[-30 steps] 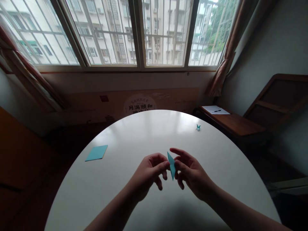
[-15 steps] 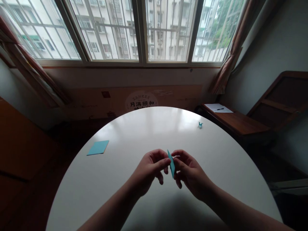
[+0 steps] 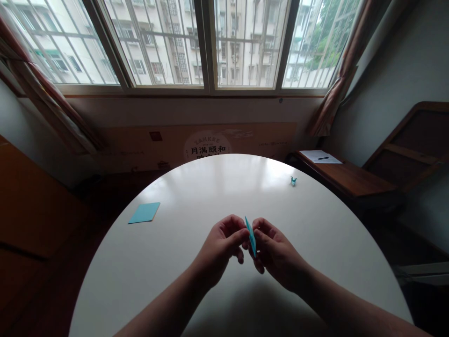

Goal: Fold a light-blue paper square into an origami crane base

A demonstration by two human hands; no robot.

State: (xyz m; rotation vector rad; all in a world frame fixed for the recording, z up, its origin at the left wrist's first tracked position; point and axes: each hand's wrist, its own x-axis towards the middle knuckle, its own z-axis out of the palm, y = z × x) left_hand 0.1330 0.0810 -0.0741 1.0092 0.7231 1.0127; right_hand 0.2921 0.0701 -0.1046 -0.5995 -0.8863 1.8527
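Observation:
A small folded piece of blue origami paper (image 3: 251,238) is held up above the table, nearly edge-on to me. My left hand (image 3: 224,243) pinches its left side between thumb and fingers. On the other side my right hand (image 3: 275,248) grips it the same way, fingertips against the paper. Its exact folds cannot be made out at this angle. Flat on the left of the table lies a stack of square blue paper (image 3: 144,213). A tiny blue folded paper figure (image 3: 293,180), shaped somewhat like a bird, stands at the far right.
The round white table (image 3: 168,299) fills the space before me. Beyond its right edge is a wooden chair or bench (image 3: 365,180) with white paper (image 3: 317,157) and a pen on it. A barred window and a printed cardboard panel (image 3: 259,135) are behind the table.
Both hands stay on the folded paper, which has turned slightly. My left fingers have shifted a little closer to the right hand. The view has moved slightly.

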